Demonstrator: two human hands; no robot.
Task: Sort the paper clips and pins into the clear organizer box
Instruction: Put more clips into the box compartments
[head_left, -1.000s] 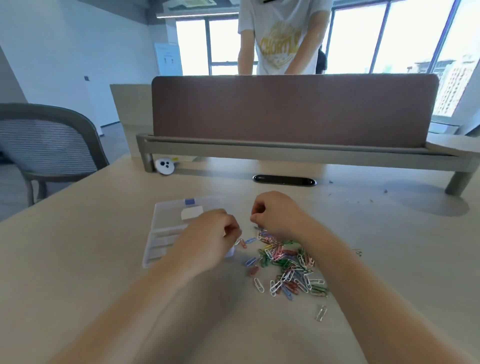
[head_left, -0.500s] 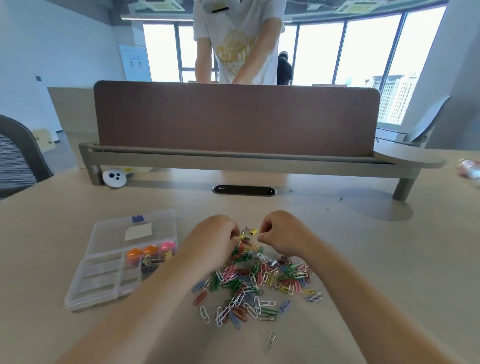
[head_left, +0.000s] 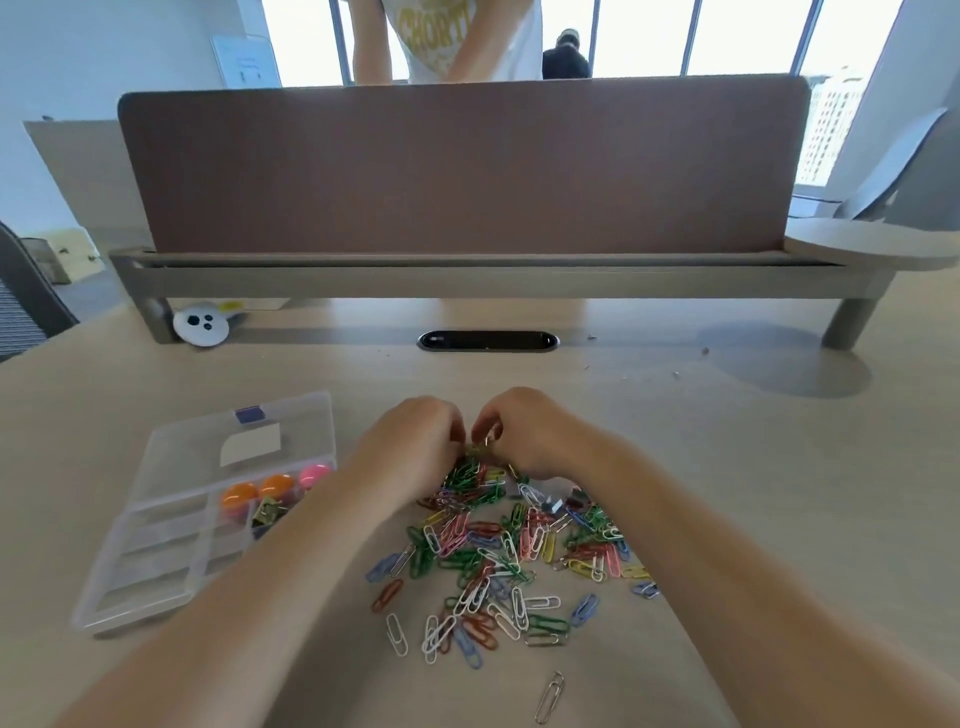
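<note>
- Because the clips tangle, I curl both hands, left hand (head_left: 415, 441) and right hand (head_left: 524, 431), pinching small clips at the pile's (head_left: 509, 551) twelve o'clock.
- Box (head_left: 171, 566) waits open at nine o'clock.

Brown divider panel (head_left: 462, 166), white round gadget (head_left: 201, 325), black cable grommet (head_left: 488, 341), standing person (head_left: 447, 36)

organizer box (head_left: 171, 525) left of paper clips (head_left: 498, 551), both on desk (head_left: 753, 467)
</note>
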